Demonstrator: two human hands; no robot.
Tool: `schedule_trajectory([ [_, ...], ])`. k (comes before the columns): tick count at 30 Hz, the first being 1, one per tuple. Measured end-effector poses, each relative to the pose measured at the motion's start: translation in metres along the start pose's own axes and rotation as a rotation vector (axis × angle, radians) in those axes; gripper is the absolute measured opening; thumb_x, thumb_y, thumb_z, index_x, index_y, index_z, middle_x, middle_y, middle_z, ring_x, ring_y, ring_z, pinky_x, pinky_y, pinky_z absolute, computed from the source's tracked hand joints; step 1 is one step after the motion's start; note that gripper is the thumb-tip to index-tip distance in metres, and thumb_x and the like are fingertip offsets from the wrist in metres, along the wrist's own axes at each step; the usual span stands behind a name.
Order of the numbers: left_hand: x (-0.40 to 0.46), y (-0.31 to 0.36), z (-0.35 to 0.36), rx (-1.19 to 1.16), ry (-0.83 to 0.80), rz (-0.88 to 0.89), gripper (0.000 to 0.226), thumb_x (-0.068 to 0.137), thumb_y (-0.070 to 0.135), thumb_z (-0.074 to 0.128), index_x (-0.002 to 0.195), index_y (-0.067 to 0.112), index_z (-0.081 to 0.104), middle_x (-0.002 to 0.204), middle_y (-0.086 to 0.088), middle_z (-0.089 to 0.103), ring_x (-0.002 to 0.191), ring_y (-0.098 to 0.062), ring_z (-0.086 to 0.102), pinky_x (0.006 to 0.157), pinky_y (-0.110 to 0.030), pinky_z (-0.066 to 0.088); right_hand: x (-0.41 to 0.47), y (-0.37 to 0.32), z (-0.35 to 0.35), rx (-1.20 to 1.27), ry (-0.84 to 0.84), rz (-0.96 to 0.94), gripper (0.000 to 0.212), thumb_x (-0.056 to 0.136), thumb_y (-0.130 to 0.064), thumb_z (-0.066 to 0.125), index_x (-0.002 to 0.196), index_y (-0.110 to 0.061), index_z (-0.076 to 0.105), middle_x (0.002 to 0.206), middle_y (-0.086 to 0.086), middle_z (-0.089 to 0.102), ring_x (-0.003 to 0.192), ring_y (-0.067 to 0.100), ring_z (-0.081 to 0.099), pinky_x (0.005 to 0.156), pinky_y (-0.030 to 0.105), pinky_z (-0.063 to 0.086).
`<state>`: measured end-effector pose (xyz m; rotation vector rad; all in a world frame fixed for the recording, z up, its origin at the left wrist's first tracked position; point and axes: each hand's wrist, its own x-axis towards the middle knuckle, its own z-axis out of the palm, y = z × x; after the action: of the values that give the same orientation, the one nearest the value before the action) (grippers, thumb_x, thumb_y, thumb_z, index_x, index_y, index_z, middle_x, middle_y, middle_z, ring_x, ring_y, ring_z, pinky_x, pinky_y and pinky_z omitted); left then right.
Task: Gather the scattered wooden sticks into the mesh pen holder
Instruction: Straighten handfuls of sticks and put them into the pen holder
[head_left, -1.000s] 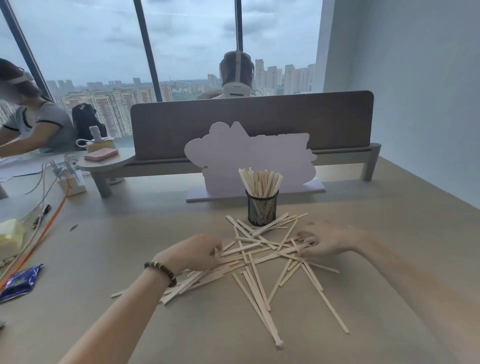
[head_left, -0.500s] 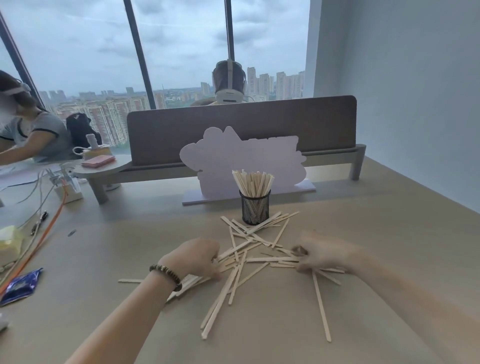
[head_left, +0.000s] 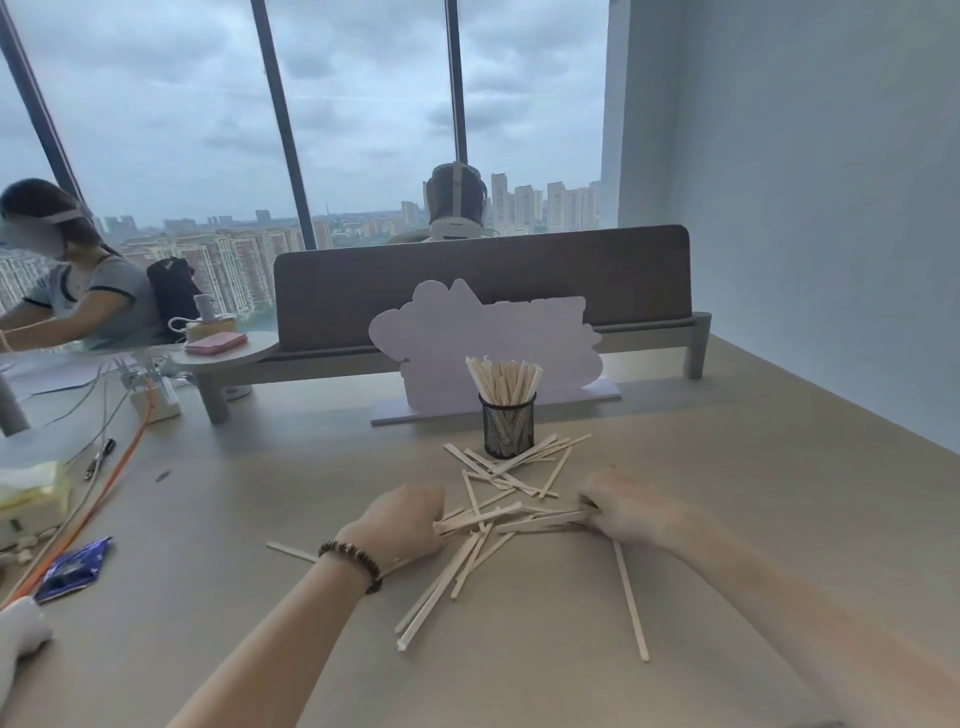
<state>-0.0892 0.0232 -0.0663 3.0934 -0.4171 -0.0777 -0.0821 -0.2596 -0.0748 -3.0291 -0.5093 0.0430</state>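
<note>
Both of your hands have drawn closer together since the earlier frames, and the loose fan of sticks between them has been squeezed into a tighter bundle lying roughly crosswise. Your left hand (head_left: 402, 522) curls over the left ends of that bundle, fingers bent down onto the wood; your right hand (head_left: 621, 512) does the same at the right ends, fingers hooked around several sticks. Whether either hand has actually closed on the wood or only presses it against the table, I cannot tell — the fingertips are hidden under the knuckles.

The placement makes sense: pushing from both ends lines the wooden sticks (head_left: 511, 522) up side by side, so you can lift many at once instead of one by one.

Outward from the grip, several sticks trail toward you below the bundle, one long stick (head_left: 630, 603) lies apart below your right hand, and another pokes out left of your wrist. A further cluster sits just in front of the mesh pen holder (head_left: 507, 425), some touching its base.

That holder stands upright beyond your hands, already well filled, on the table (head_left: 727, 519) before a pale cut-out sign (head_left: 441, 338).
</note>
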Motion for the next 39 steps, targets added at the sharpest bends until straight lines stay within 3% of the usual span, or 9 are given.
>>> schedule_trajectory([
  [3, 0.002, 0.000, -0.002, -0.017, -0.002, 0.003, 0.035, 0.083, 0.020, 0.057, 0.117, 0.013, 0.056, 0.116, -0.005, 0.064, 0.109, -0.026, 0.059, 0.086, -0.032, 0.048, 0.000, 0.000, -0.002, 0.001, -0.019, -0.004, 0.015, 0.090, -0.018, 0.055, 0.100, -0.009, 0.062, 0.119, 0.015, 0.059, 0.114, 0.032, 0.051, 0.089, 0.034, 0.040],
  [5, 0.005, -0.001, -0.003, -0.054, -0.029, 0.004, 0.034, 0.084, 0.024, 0.059, 0.116, 0.013, 0.059, 0.116, -0.004, 0.064, 0.110, -0.024, 0.058, 0.090, -0.032, 0.048, 0.001, 0.000, -0.004, 0.020, -0.024, -0.016, 0.004, 0.087, -0.017, 0.059, 0.088, -0.014, 0.058, 0.115, 0.016, 0.059, 0.107, 0.030, 0.052, 0.079, 0.032, 0.038],
  [9, 0.014, -0.004, 0.001, -0.071, -0.038, 0.030, 0.025, 0.083, 0.024, 0.060, 0.106, 0.014, 0.064, 0.113, -0.005, 0.063, 0.108, -0.025, 0.057, 0.089, -0.032, 0.047, 0.005, 0.002, -0.002, 0.044, -0.026, -0.013, 0.017, 0.089, -0.019, 0.059, 0.077, -0.018, 0.046, 0.117, 0.016, 0.057, 0.107, 0.030, 0.049, 0.076, 0.029, 0.031],
  [13, 0.020, -0.004, 0.000, -0.028, -0.040, 0.044, 0.025, 0.078, 0.020, 0.066, 0.101, 0.013, 0.065, 0.110, -0.006, 0.065, 0.104, -0.026, 0.060, 0.087, -0.034, 0.050, 0.010, 0.001, 0.001, 0.009, -0.012, -0.036, 0.007, 0.090, -0.016, 0.056, 0.090, -0.021, 0.051, 0.122, 0.016, 0.056, 0.115, 0.032, 0.049, 0.089, 0.032, 0.036],
  [17, 0.025, -0.003, -0.001, -0.032, -0.076, 0.025, 0.034, 0.077, 0.023, 0.073, 0.109, 0.016, 0.063, 0.114, -0.003, 0.064, 0.106, -0.023, 0.059, 0.088, -0.032, 0.050, 0.015, 0.001, 0.000, 0.022, -0.025, -0.038, 0.006, 0.089, -0.015, 0.058, 0.092, -0.018, 0.054, 0.122, 0.015, 0.056, 0.116, 0.031, 0.048, 0.080, 0.027, 0.031],
  [23, 0.030, 0.000, -0.001, -0.063, -0.098, 0.005, 0.041, 0.081, 0.026, 0.071, 0.118, 0.010, 0.063, 0.122, -0.008, 0.063, 0.112, -0.025, 0.058, 0.083, -0.025, 0.043, 0.014, 0.007, -0.008, 0.127, -0.045, -0.025, 0.030, 0.086, -0.015, 0.063, 0.115, -0.012, 0.062, 0.124, 0.009, 0.057, 0.116, 0.025, 0.050, 0.088, 0.025, 0.038],
  [28, 0.025, 0.004, 0.005, -0.038, -0.044, 0.016, 0.035, 0.091, 0.042, 0.061, 0.107, 0.011, 0.060, 0.116, -0.008, 0.063, 0.108, -0.028, 0.056, 0.078, -0.028, 0.040, 0.014, 0.005, -0.009, 0.145, -0.104, -0.004, 0.034, 0.088, -0.014, 0.059, 0.122, -0.014, 0.059, 0.128, 0.007, 0.056, 0.118, 0.024, 0.051, 0.083, 0.022, 0.035],
  [33, 0.022, 0.008, 0.008, 0.106, -0.005, 0.076, 0.018, 0.092, 0.018, 0.051, 0.108, 0.011, 0.054, 0.119, -0.012, 0.062, 0.111, -0.032, 0.059, 0.086, -0.036, 0.046, 0.017, 0.000, -0.005, 0.095, -0.148, -0.007, 0.035, 0.087, -0.010, 0.052, 0.121, -0.014, 0.056, 0.128, 0.012, 0.053, 0.120, 0.028, 0.049, 0.088, 0.026, 0.039],
  [39, 0.023, 0.011, 0.009, 0.151, -0.002, 0.093, 0.022, 0.091, 0.015, 0.050, 0.112, 0.008, 0.054, 0.120, -0.013, 0.061, 0.112, -0.032, 0.058, 0.088, -0.037, 0.046, 0.017, -0.008, -0.005, 0.014, -0.155, -0.045, 0.033, 0.083, -0.013, 0.056, 0.116, -0.013, 0.053, 0.124, 0.015, 0.055, 0.114, 0.031, 0.049, 0.088, 0.033, 0.041],
])
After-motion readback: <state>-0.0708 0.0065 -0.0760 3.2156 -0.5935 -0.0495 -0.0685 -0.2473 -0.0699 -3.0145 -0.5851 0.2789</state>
